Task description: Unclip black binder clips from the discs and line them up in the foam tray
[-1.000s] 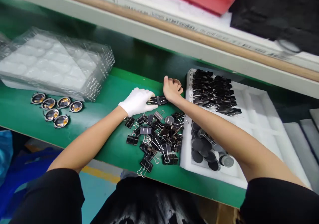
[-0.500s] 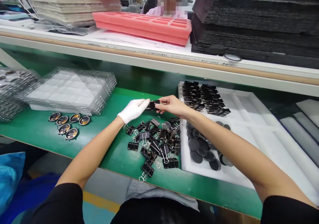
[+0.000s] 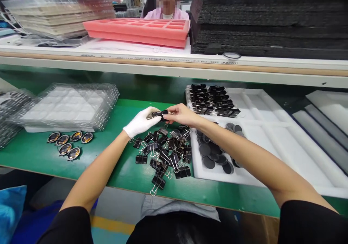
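Observation:
My left hand, in a white glove, is closed around a small dark piece with a black binder clip on it. My bare right hand pinches that binder clip from the right, so the two hands nearly touch. Just below them a loose pile of black binder clips with silver wire handles lies on the green table. Rows of more clips fill the back left of a white foam tray, and dark round discs lie in its front left part, partly behind my right forearm.
Several round lens pieces sit at the left, before stacked clear plastic trays. A raised shelf edge crosses behind my hands, bearing red foam and black foam stacks. A person is beyond it.
The camera view has shifted and levelled. The dark piece in my gloved hand now shows more, tilted between my two hands, with the clip at its right end.

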Motion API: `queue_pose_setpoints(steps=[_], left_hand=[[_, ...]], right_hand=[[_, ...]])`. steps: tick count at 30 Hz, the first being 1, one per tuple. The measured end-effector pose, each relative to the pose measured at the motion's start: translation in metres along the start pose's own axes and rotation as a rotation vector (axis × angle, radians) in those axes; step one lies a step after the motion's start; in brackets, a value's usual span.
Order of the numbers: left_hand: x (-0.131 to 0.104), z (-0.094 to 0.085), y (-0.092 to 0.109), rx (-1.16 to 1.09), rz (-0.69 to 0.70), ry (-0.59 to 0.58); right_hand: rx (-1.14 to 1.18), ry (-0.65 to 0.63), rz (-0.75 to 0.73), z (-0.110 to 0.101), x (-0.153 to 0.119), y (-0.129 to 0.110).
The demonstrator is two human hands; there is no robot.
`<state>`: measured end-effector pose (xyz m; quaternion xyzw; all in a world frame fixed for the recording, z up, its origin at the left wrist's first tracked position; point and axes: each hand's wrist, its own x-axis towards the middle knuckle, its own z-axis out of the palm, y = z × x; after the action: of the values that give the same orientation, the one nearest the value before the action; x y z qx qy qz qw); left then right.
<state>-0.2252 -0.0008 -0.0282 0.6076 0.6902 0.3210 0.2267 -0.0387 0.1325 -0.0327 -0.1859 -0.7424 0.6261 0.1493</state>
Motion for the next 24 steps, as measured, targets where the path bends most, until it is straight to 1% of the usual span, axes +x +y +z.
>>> queue_pose_setpoints(steps=[2,5,7,9,11,13,14,15,17,19,21,22,23,24], left_hand=[[0.001,0.002,0.0,-0.031,-0.004,0.009],[0.002,-0.001,0.002,0.032,-0.008,0.041],[0.001,-0.005,0.005,0.067,0.006,0.054],[-0.001,-0.008,0.01,0.102,0.014,0.055],[-0.003,-0.009,0.015,0.147,0.027,0.032],[-0.006,-0.01,0.016,0.161,0.054,-0.017],[-0.006,-0.011,0.015,0.139,0.068,-0.042],[-0.006,-0.012,0.012,0.096,0.076,-0.053],[-0.003,-0.017,0.0,-0.017,0.055,-0.022],[0.004,-0.023,-0.017,-0.106,-0.026,0.052],[0.012,-0.028,-0.035,-0.121,-0.131,0.121],[0.016,-0.029,-0.042,-0.121,-0.175,0.145],[0.019,-0.03,-0.049,-0.128,-0.206,0.165],[0.022,-0.03,-0.054,-0.138,-0.225,0.181]], right_hand=[[-0.045,0.016,-0.037,0.002,0.002,0.006],[-0.099,0.091,-0.089,0.008,0.004,0.011],[-0.1,0.11,-0.089,0.013,0.004,0.01],[-0.154,0.104,-0.106,0.015,0.003,0.003],[-0.304,0.082,-0.164,0.014,-0.001,-0.008],[-0.469,0.03,-0.216,0.005,-0.008,-0.019],[-0.522,0.009,-0.231,-0.004,-0.013,-0.024],[-0.554,0.002,-0.244,-0.016,-0.02,-0.028],[-0.565,0.021,-0.284,-0.051,-0.04,-0.03],[-0.542,0.028,-0.315,-0.099,-0.065,-0.022],[-0.501,0.011,-0.277,-0.153,-0.091,-0.005],[-0.476,0.059,-0.243,-0.18,-0.102,0.006],[-0.454,0.155,-0.208,-0.206,-0.111,0.019],[-0.43,0.28,-0.163,-0.231,-0.118,0.032]])
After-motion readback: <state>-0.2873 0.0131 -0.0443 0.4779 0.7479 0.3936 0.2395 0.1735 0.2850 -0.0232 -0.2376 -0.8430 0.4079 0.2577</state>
